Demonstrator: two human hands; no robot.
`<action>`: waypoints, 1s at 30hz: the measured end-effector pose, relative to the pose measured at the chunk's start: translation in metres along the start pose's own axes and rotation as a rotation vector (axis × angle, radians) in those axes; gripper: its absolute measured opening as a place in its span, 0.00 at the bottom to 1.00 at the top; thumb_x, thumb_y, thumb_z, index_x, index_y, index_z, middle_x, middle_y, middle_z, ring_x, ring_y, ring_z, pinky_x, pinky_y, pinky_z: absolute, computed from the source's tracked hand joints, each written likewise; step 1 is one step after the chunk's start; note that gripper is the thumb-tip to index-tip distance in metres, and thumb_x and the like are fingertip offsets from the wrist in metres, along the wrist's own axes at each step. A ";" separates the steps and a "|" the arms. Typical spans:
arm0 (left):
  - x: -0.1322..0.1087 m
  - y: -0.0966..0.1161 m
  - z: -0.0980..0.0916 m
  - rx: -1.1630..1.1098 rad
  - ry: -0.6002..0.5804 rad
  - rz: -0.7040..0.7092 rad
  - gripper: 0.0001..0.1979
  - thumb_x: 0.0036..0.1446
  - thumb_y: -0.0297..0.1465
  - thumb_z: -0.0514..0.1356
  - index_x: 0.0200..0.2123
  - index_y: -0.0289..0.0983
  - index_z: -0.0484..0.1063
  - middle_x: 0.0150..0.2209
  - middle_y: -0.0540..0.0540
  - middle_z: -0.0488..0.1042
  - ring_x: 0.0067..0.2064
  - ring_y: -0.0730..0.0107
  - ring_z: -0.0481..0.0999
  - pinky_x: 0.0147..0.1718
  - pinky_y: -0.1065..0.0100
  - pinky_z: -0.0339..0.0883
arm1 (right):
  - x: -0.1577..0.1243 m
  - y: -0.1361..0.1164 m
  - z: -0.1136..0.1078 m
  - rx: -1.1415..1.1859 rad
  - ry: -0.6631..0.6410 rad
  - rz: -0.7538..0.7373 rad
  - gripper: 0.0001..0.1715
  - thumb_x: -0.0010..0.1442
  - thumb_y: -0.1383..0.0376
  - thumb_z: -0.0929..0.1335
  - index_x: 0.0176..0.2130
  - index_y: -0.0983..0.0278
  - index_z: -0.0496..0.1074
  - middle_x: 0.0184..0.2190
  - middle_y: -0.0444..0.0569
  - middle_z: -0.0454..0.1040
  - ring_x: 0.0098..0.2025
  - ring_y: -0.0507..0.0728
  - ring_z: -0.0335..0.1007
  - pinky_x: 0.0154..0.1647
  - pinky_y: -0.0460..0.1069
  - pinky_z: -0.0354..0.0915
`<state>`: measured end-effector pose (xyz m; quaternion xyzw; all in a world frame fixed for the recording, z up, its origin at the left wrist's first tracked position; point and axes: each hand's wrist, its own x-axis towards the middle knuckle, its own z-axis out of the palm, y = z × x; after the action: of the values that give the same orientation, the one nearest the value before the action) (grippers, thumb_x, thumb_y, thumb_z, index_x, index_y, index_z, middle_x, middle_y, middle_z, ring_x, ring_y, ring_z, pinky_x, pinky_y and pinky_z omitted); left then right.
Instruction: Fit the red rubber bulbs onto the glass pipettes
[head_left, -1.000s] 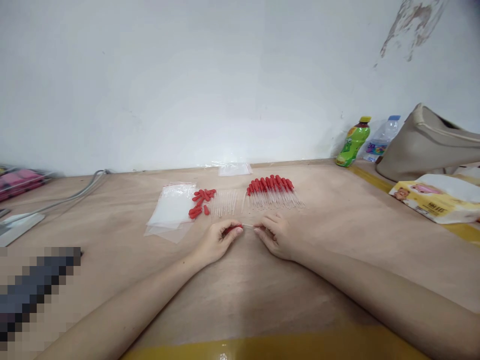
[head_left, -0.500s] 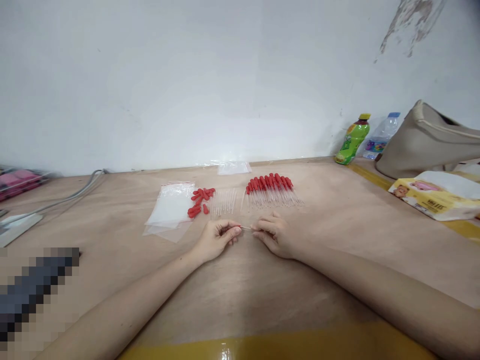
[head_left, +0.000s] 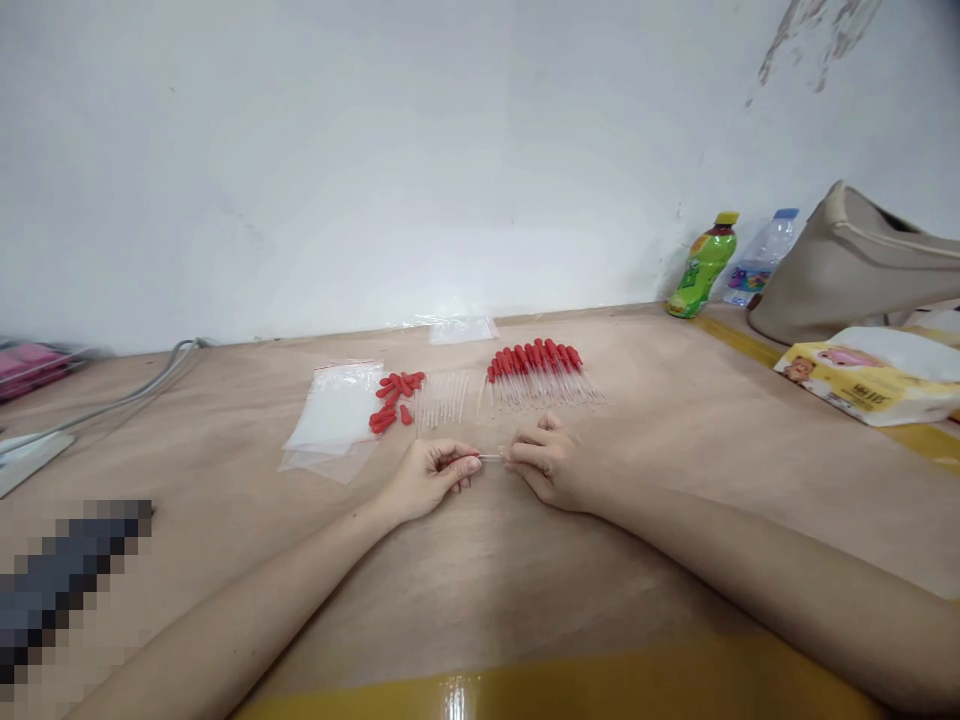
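My left hand [head_left: 430, 478] pinches the red rubber bulb end of a small dropper [head_left: 487, 457]. Facing it, my right hand [head_left: 547, 465] pinches the clear glass tube of the same dropper, and the two hands nearly touch above the tabletop. Just beyond them lie loose red bulbs [head_left: 392, 398], a row of bare clear tubes [head_left: 444, 396] and a row of finished droppers with red bulbs [head_left: 540, 372]. A stack of clear zip bags [head_left: 334, 422] sits to the left of the bulbs.
A green drink bottle [head_left: 702, 265], a water bottle [head_left: 760, 258], a beige bag [head_left: 855, 270] and a tissue pack [head_left: 870, 378] stand at the right. Grey cables [head_left: 127, 392] and a pink item [head_left: 30, 365] lie at the far left. Another clear bag [head_left: 459, 329] lies by the wall.
The view has shifted slightly; both hands stay pinched on the dropper, with the left fingers covering more of the red bulb than a second ago.
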<state>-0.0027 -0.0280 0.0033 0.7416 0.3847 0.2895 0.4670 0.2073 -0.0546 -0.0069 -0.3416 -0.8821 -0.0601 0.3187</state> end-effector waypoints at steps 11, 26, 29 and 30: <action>-0.007 0.001 0.003 0.432 0.210 0.432 0.08 0.54 0.31 0.56 0.35 0.35 0.73 0.30 0.46 0.76 0.31 0.72 0.74 0.31 0.71 0.67 | -0.001 -0.005 -0.002 0.106 0.012 0.022 0.10 0.60 0.68 0.59 0.33 0.65 0.68 0.26 0.45 0.69 0.26 0.49 0.59 0.34 0.49 0.50; -0.005 -0.006 0.004 0.411 0.265 0.433 0.09 0.54 0.31 0.57 0.35 0.35 0.74 0.32 0.46 0.77 0.30 0.72 0.75 0.29 0.73 0.69 | 0.005 -0.012 0.000 0.222 -0.114 0.303 0.16 0.62 0.65 0.57 0.26 0.65 0.65 0.20 0.41 0.69 0.22 0.48 0.57 0.36 0.48 0.49; 0.000 -0.008 0.003 0.281 0.303 0.324 0.11 0.53 0.34 0.57 0.36 0.34 0.74 0.31 0.45 0.77 0.29 0.71 0.75 0.28 0.73 0.69 | 0.007 -0.010 0.004 0.217 -0.057 0.346 0.16 0.62 0.64 0.56 0.27 0.64 0.65 0.22 0.41 0.69 0.23 0.48 0.58 0.36 0.48 0.50; 0.001 -0.007 0.003 0.257 0.292 0.298 0.12 0.52 0.35 0.58 0.36 0.34 0.74 0.32 0.45 0.77 0.30 0.70 0.75 0.28 0.72 0.68 | 0.007 -0.010 0.005 0.204 -0.043 0.340 0.16 0.62 0.64 0.56 0.28 0.64 0.66 0.22 0.41 0.70 0.23 0.48 0.58 0.35 0.48 0.50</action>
<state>-0.0017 -0.0262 -0.0041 0.7939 0.3683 0.4079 0.2604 0.1947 -0.0565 -0.0059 -0.4529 -0.8199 0.0914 0.3381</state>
